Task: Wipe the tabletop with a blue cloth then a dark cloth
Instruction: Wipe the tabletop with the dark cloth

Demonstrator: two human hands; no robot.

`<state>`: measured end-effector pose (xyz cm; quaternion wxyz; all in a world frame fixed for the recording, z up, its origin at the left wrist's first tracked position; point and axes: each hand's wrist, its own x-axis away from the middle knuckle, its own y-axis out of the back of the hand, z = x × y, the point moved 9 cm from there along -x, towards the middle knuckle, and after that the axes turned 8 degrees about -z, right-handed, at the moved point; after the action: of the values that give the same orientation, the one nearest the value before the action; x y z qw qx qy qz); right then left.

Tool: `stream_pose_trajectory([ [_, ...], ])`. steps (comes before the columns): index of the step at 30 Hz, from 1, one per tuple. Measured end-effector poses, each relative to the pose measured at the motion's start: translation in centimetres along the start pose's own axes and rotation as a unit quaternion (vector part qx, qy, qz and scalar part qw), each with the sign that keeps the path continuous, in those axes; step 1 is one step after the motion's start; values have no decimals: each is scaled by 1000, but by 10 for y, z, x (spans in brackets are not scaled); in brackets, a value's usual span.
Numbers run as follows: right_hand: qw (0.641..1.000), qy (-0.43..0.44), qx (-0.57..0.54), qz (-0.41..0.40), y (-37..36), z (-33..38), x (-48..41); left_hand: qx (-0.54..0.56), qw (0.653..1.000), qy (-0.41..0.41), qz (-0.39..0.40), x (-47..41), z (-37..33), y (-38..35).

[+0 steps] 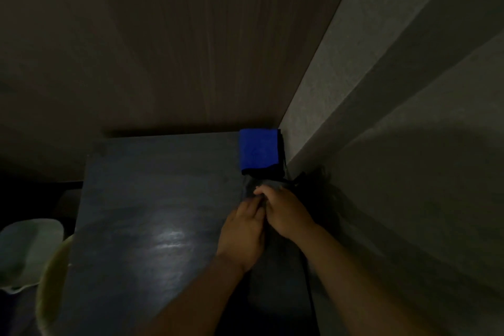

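Observation:
A folded blue cloth (pixel 257 150) lies at the far right corner of the dark tabletop (pixel 152 199), on top of something black. A dark cloth (pixel 252 184) sits just in front of it, hard to make out in the dim light. My left hand (pixel 244 229) and my right hand (pixel 283 210) are side by side on this dark cloth, with the fingertips of both curled into its fabric. The cloth seems to run down toward me under my forearms.
A grey wall (pixel 381 117) borders the table's right side and a wood-grain panel (pixel 177 35) stands behind it. Pale rounded objects (pixel 30 251) sit off the table's left edge. A light glare marks the tabletop's middle.

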<state>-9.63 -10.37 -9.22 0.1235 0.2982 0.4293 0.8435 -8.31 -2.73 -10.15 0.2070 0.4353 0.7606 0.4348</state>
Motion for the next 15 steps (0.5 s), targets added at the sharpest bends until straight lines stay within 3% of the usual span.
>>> stream_pose_trajectory([
  [4, 987, -43, 108, -115, 21, -12, 7, -64, 998, 10, 20, -7, 16, 8],
  [9, 983, -83, 158, -51, 15, -38, 9, -129, 989, 20, 71, -9, 23, 3],
  [15, 987, -59, 147, -2, 13, -42, 2, -89, 996, 12, 19, 1, 21, -2],
])
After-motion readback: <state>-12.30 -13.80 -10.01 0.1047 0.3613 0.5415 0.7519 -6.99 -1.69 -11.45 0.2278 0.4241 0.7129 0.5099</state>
